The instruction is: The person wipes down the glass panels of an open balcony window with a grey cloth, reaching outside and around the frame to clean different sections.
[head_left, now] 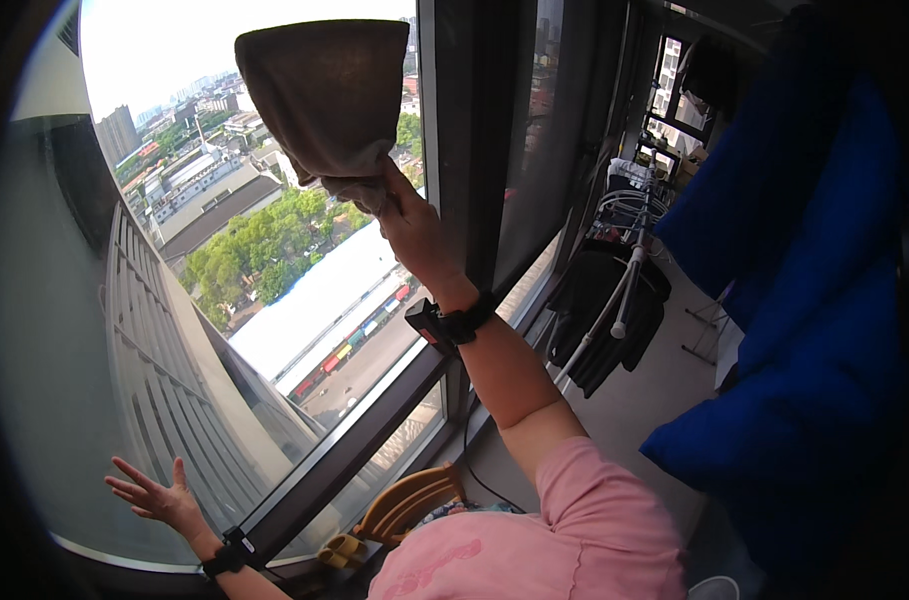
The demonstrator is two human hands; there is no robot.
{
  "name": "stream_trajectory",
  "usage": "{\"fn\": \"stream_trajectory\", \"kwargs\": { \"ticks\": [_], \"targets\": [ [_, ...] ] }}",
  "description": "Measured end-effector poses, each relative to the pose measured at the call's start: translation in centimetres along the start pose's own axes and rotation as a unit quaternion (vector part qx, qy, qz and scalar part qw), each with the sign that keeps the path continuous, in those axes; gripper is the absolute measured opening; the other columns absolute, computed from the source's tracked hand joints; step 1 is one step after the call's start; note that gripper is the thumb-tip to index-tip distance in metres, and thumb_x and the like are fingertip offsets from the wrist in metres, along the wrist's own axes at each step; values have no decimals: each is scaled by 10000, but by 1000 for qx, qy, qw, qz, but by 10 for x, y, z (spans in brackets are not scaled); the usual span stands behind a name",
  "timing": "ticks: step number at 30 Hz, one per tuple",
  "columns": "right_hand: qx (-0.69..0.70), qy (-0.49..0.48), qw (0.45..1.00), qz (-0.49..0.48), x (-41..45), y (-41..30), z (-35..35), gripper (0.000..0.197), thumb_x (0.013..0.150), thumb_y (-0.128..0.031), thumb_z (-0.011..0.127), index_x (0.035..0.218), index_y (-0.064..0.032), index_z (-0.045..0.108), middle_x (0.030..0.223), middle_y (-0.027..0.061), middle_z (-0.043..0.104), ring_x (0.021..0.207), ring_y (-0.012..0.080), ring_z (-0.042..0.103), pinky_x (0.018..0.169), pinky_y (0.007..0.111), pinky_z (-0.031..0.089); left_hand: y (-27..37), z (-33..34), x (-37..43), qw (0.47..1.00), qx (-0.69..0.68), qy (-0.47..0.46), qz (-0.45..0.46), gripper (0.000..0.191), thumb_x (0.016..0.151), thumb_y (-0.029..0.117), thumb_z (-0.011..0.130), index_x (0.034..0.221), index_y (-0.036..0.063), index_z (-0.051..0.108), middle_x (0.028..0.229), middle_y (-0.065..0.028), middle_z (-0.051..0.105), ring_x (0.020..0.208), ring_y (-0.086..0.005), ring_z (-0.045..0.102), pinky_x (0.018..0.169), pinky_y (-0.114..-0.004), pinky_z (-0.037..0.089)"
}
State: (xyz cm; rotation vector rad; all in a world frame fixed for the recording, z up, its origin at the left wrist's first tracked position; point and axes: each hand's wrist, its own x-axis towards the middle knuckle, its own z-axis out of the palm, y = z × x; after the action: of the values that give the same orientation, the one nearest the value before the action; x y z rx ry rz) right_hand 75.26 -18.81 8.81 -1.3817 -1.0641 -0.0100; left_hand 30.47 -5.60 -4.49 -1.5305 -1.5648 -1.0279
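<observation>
A brownish-grey cloth (323, 94) is raised high in front of the window glass (199, 82). It spreads wide towards its straight top edge and bunches up at the bottom, where my right hand (417, 232) grips it. Whether the cloth touches the pane cannot be told. At lower left, my left hand (161, 499) holds nothing, its fingers spread before the glass. I cannot tell if those fingertips rest on the pane. Both wrists wear black straps, and a small box sits on the right strap (465, 319).
A dark window frame (469, 135) rises beside my right hand. Below it stand a wooden chair (409, 502) and yellow slippers (342, 551). Dark clothes (612, 315) hang on a drying rack (638, 255) to the right. Large blue fabric (814, 360) hangs close on that side.
</observation>
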Motion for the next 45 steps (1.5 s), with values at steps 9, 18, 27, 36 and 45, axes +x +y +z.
{"fn": "stream_trajectory", "kwargs": {
  "ticks": [9,18,27,36,45],
  "targets": [
    [83,30,995,39,-51,121,11,516,838,-89,408,1333,-134,271,1070,199,555,938,272,572,777,290,428,-15,14,3,997,40,59,44,916,662,533,633,1372,256,126,1381,-179,214,1216,-380,312,850,-594,359],
    [36,39,998,-36,-60,116,13,489,846,-111,443,1314,-132,305,858,201,591,779,310,599,655,346,457,-14,-9,8,997,-24,-50,46,1081,570,650,637,1369,109,149,1324,-359,128,1189,-544,192,803,-658,319],
    [-54,19,995,-83,6,67,-4,504,851,-170,442,1325,-152,273,643,178,565,591,301,590,514,365,439,-10,-17,15,994,-25,10,102,1077,576,692,596,1335,23,226,1306,-378,142,1164,-553,230,860,-628,303],
    [-31,-31,999,6,-30,73,3,523,855,-156,394,1347,-157,217,694,183,585,632,321,593,583,401,451,-16,-18,15,991,-23,33,128,1090,566,691,610,1296,-46,278,1294,-389,158,1171,-521,258,890,-617,273],
    [12,-35,997,63,-139,133,37,545,833,-83,440,1337,-175,254,917,138,615,798,276,606,717,351,465,-15,-15,13,992,-22,36,116,1099,552,704,609,1284,-54,298,1269,-398,203,1165,-525,264,894,-601,286]
  ]
}}
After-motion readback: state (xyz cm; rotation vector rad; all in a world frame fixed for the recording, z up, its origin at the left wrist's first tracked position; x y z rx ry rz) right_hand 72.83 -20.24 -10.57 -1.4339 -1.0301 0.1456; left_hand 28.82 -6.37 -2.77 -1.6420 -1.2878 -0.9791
